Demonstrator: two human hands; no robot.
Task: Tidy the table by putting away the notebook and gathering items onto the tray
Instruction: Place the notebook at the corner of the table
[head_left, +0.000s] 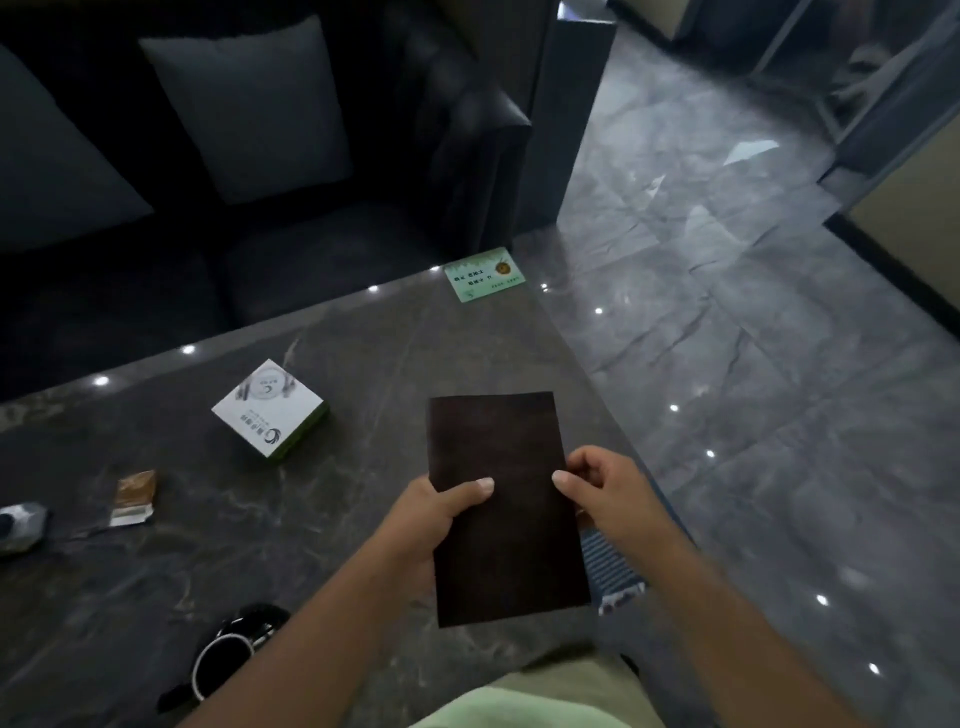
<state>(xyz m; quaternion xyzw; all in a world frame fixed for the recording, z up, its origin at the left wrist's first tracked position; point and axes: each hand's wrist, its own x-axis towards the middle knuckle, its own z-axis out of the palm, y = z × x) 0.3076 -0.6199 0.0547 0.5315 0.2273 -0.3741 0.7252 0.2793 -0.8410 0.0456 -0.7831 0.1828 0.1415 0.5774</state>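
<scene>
A dark brown closed notebook is held above the right part of the dark marble table. My left hand grips its left edge, thumb on the cover. My right hand pinches its right edge. On the table lie a white box with a green side, a small brown and white packet, a green card at the far edge, and a black cup with a white rim near me. No tray is in view.
A grey object is cut off at the left edge. A blue-striped item shows under the notebook at the table's right edge. A black sofa with grey cushions stands behind the table. Glossy grey floor lies to the right.
</scene>
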